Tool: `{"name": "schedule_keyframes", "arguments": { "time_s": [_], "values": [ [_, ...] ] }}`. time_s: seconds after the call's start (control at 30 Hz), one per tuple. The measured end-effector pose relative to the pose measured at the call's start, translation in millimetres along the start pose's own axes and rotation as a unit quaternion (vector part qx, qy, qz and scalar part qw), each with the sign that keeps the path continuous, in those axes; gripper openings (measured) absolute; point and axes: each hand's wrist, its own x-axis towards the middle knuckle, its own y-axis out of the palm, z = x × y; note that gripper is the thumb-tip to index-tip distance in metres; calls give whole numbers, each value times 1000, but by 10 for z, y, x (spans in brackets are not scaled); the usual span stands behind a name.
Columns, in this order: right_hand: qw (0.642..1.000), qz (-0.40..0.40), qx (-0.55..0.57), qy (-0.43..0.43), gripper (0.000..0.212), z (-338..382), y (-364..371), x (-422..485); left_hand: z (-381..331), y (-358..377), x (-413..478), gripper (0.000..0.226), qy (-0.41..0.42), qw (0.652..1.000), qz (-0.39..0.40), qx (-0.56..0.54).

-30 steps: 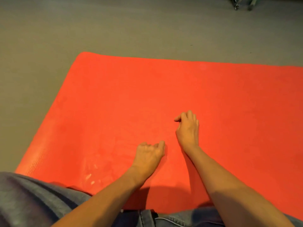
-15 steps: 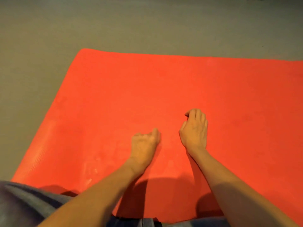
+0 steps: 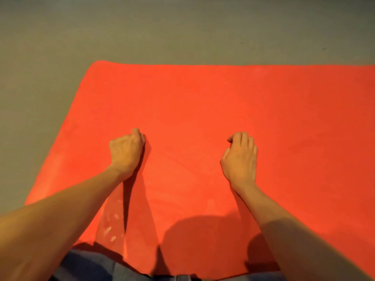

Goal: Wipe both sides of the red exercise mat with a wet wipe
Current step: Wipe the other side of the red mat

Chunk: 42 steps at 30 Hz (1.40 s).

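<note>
The mat [image 3: 203,102] is bright orange-red and matte. It lies flat on the grey floor [image 3: 162,27], filling the view from centre out to 3 o'clock, with its rounded far corner at 10 o'clock. Pale smudges [image 3: 109,228] mark it near 7 o'clock. The left hand [image 3: 125,153] is curled and pinches up a ridge of mat that runs toward 6 o'clock. The right hand [image 3: 239,159] rests on the mat with its fingers curled under; I cannot tell whether it holds anything. Jeans [image 3: 91,266] show at 6 o'clock.
</note>
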Motion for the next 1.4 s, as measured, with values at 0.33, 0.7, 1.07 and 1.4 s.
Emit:
{"name": "schedule_keyframes", "arguments": {
  "time_s": [0.33, 0.7, 1.07, 1.4],
  "values": [
    [1000, -26, -1, -5, 29, -43, 50, 5, -1481, -46, -336, 30, 297, 945, -60, -127],
    [999, -32, -17, 4, 28, -15, 74, 43, -169, 186, 627, 25, -45, 998, 39, -17],
    [999, -30, -21, 16, 17, -32, 99, 105, -1337, 87, 144, 34, 244, 968, -19, -55],
    [999, -34, -28, 22, 25, -12, 110, 136, -412, 196, 1007, 24, -31, 995, 94, 10]
  ]
}}
